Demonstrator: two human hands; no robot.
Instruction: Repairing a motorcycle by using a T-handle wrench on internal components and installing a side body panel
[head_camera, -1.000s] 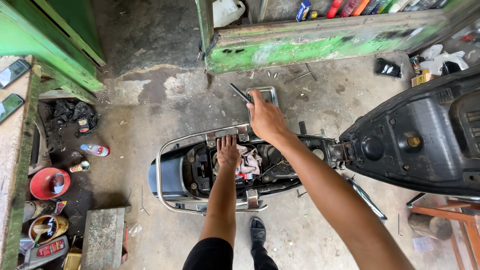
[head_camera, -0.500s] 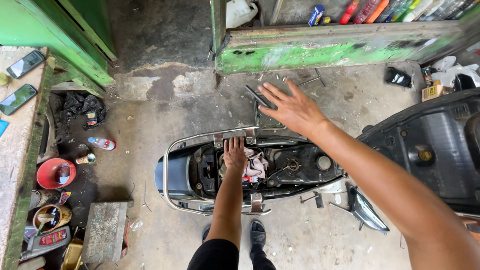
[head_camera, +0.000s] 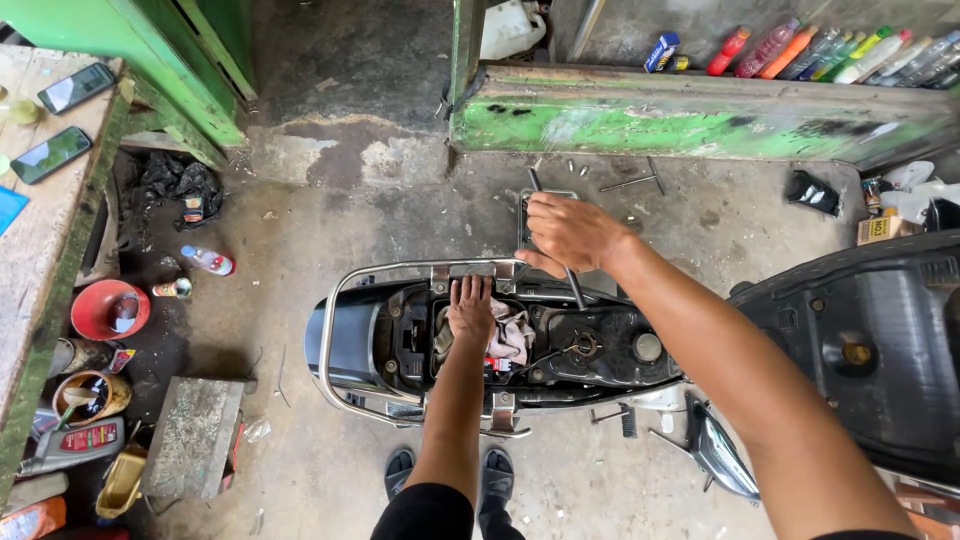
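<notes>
The black scooter body (head_camera: 560, 350) with its seat lifted away lies across the bare concrete floor (head_camera: 330, 220) below us, ringed at the rear by a bent chrome tube rack (head_camera: 330, 330). Its open under-seat bay is a dull black plastic tub, and in it we see a crumpled pale cloth rag (head_camera: 512, 335) beside a round filler cap (head_camera: 647, 347). Our left hand (head_camera: 470, 308) rests flat on that rag, fingers spread and pressing down, its grip open and holding nothing. Our right hand (head_camera: 568, 233) hovers over the far edge of the frame with its grip closed around a slim dark metal T-handle wrench (head_camera: 573, 285), the shaft running down below the fist and a short length showing above it. On the floor just beyond sits a shallow grey metal tray (head_camera: 524, 222).

To the left, a worn wooden surface (head_camera: 50, 230) with green trim carries two dark phones (head_camera: 60, 120). Below it stand a round red plastic bowl (head_camera: 105, 310) and a small clear plastic bottle with a red cap (head_camera: 208, 261). A row of coloured bottles (head_camera: 830, 52) lines the chipped green ledge (head_camera: 700, 115) ahead.
</notes>
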